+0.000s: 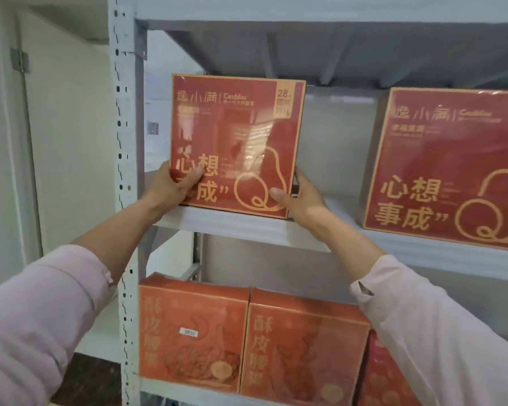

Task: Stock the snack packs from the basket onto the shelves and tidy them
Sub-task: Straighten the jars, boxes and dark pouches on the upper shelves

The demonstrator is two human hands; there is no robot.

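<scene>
A red snack box (235,136) with gold lettering stands upright at the left end of the grey shelf (247,227). My left hand (170,186) grips its lower left corner, thumb across the front. My right hand (299,194) grips its lower right corner, thumb on the front and fingers behind the edge. A second red box (449,168) of the same kind stands upright on the same shelf to the right, apart from the first. The basket is out of view.
On the shelf below stand two orange snack boxes (191,332) (302,353) side by side, with a red pack (384,379) partly hidden behind my right sleeve. The perforated grey upright (123,171) bounds the shelf's left side. A white wall lies further left.
</scene>
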